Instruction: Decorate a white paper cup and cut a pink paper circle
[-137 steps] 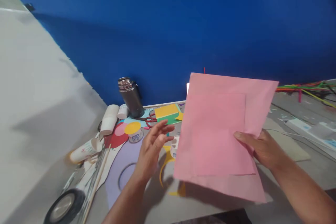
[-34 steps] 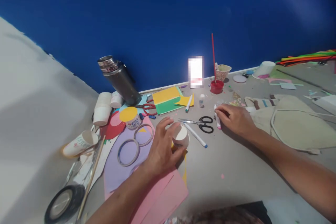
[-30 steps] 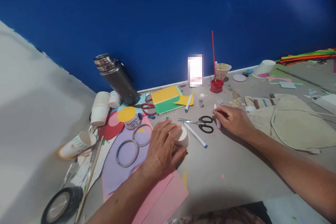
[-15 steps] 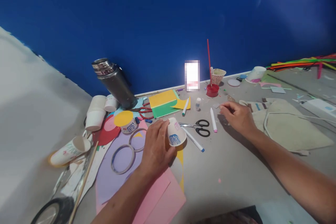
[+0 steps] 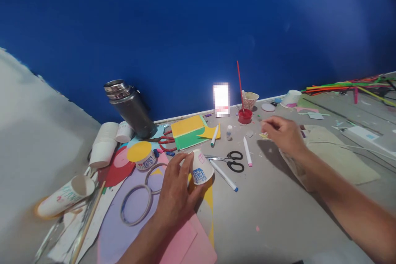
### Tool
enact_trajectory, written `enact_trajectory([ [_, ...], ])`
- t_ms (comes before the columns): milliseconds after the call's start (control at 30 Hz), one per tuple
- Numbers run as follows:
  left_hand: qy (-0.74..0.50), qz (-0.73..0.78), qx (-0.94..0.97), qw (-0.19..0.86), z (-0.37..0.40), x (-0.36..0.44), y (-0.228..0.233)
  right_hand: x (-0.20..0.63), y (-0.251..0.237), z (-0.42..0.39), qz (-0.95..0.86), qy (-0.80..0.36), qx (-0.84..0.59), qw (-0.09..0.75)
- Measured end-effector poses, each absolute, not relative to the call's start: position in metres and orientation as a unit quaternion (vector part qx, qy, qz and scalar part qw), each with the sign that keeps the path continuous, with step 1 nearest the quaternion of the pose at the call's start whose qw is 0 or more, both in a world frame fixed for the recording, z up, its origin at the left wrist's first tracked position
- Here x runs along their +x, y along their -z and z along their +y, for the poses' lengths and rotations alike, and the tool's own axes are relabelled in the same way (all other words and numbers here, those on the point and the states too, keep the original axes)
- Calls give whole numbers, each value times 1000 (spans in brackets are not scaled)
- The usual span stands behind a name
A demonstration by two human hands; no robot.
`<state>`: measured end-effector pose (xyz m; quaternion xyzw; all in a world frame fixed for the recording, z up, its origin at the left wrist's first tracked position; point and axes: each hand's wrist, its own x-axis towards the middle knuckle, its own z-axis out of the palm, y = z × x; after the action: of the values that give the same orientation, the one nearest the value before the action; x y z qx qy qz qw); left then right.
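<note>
My left hand (image 5: 176, 183) is wrapped round a white paper cup (image 5: 201, 168), tilted, with a pink window shape and blue scribbles drawn on it. My right hand (image 5: 284, 134) hovers over the table to the right, thumb and fingers pinched together. A small yellowish scrap (image 5: 264, 135) shows just under its fingertips; whether it is held I cannot tell. Left of that hand lie a small pale piece (image 5: 249, 134) and a pink-tipped marker (image 5: 248, 152). Black-handled scissors (image 5: 234, 161) and a blue-tipped marker (image 5: 223, 176) lie right of the cup.
Behind stand a dark flask (image 5: 131, 109), stacked paper cups (image 5: 103, 144) and a red pot (image 5: 245, 116) with a stick. Tape rings (image 5: 136, 205) rest on purple paper (image 5: 108, 220). A beige cloth bag (image 5: 337, 159) lies under the right forearm; a blue wall (image 5: 185, 29) closes the back.
My right hand has lifted slightly away from the small pale piece, which was at its fingertips and now lies on the table. The left hand keeps its hold on the cup. The view has shifted.
</note>
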<state>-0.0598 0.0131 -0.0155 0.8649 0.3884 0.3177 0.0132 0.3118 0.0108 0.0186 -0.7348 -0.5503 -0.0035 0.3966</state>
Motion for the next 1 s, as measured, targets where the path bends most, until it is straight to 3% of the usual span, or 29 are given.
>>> enact_trajectory([
  [33,-315,392,864,15,13,-60,15,296,-21,14,-654,45,-705,270],
  [67,-315,394,863,17,12,-60,14,279,-22,18,-705,47,-674,214],
  [167,-325,400,857,21,13,-60,16,225,-25,35,-788,38,-602,121],
  [333,-341,400,849,49,20,-63,24,177,-20,69,-831,45,-553,37],
  [467,-370,402,831,103,23,-62,27,175,-22,84,-842,46,-536,30],
  [600,-399,421,789,204,23,-58,19,183,-40,71,-842,55,-529,89],
  [700,-407,441,744,295,20,-56,11,192,-51,41,-807,46,-554,197],
  [767,-403,426,735,340,17,-55,8,199,-51,18,-689,-99,-547,465],
  [800,-399,416,736,356,16,-55,7,201,-49,7,-644,-183,-526,524],
  [900,-382,396,745,377,12,-53,6,202,-36,-14,-566,-369,-470,568],
  [1000,-375,391,755,369,10,-51,5,194,-24,-23,-523,-446,-435,581],
])
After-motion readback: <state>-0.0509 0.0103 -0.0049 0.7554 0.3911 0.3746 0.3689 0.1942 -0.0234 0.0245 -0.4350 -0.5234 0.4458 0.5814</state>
